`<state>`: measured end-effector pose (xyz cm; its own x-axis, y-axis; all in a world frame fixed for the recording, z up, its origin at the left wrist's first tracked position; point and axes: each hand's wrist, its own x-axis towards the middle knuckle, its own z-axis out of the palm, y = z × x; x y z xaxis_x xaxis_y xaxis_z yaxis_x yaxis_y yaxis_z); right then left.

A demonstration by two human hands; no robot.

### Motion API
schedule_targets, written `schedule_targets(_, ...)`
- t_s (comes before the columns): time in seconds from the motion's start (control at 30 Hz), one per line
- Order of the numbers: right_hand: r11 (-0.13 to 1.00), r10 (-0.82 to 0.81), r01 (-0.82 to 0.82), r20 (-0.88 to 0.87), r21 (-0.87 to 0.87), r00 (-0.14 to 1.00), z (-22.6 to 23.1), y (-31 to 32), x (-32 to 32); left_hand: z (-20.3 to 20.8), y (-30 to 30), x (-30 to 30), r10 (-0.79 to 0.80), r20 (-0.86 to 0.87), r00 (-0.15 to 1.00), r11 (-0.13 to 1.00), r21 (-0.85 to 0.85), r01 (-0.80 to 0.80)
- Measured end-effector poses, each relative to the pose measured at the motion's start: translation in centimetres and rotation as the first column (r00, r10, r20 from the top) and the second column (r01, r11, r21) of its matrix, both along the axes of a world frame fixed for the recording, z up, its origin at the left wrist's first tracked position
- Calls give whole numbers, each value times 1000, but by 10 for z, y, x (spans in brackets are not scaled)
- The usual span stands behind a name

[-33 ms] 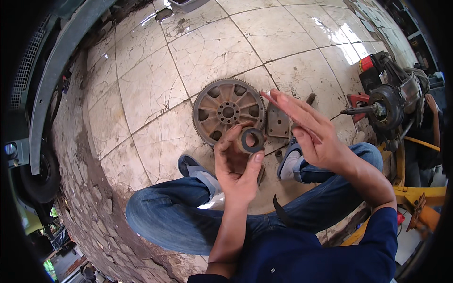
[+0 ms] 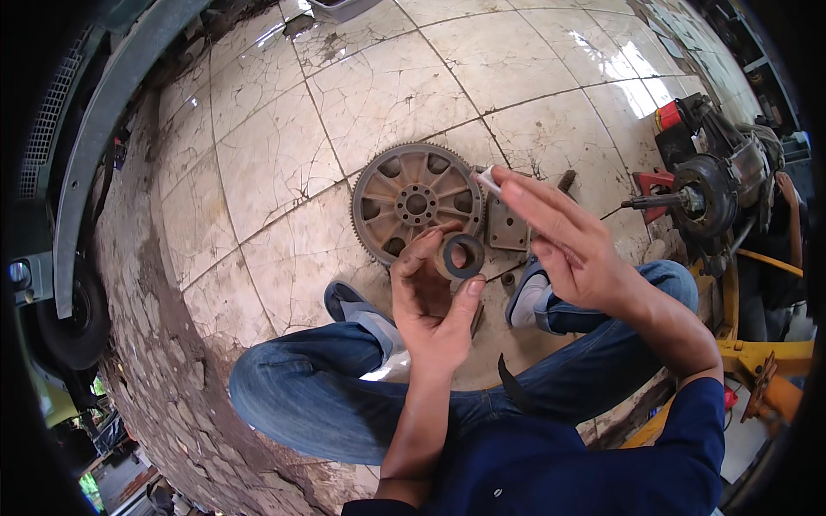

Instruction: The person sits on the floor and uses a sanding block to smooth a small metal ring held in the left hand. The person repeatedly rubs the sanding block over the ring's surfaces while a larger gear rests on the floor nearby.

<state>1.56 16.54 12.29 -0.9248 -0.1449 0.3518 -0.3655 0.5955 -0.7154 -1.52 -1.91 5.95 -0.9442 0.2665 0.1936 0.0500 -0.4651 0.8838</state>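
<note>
My left hand (image 2: 433, 301), its fingers darkened with grime, grips a metal ring-shaped bushing (image 2: 446, 267) between thumb and fingertips, the round opening turned up toward me. To the right, my right hand (image 2: 572, 232) pinches a thin strip (image 2: 488, 180) with a whitish tip pointing away from me. Most of the strip hides behind the fingers, so its kind is unclear. The strip and the bushing are apart. Beyond the bushing, a toothed flywheel (image 2: 416, 173) with rusty spokes lies flat on the floor. A metal plate with holes (image 2: 506, 230) lies beside it, partly hidden behind my right hand.
Cracked pale tiles (image 2: 284, 172) cover the floor around my sandalled feet. At the right stands a machine assembly with a shaft (image 2: 701, 199), near a yellow frame (image 2: 761, 354). A grey basin (image 2: 340, 9) sits at the far edge. Broken rough ground (image 2: 163, 344) runs along the left.
My right hand has tilted slightly, so the strip's reddish side is now mostly hidden and its whitish tip shows. My left hand and the bushing have barely moved.
</note>
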Motion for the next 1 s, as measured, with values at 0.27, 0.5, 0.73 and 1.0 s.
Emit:
schedule_targets(0.27,953,122,-97,-67,288,990,2,-10,-3,-5,2,1,85,9,996,996,-7,-85)
schedule_targets(0.5,954,75,-76,18,291,997,-3,-12,-5,-2,3,-1,99,43,994,990,-108,-94)
schedule_targets(0.73,987,47,-71,158,147,986,-4,-10,-6,-3,8,4,58,135,989,994,-99,-44)
schedule_targets(1.0,980,53,-80,149,182,987,-5,-12,-5,0,14,4,13,354,935,998,59,-36)
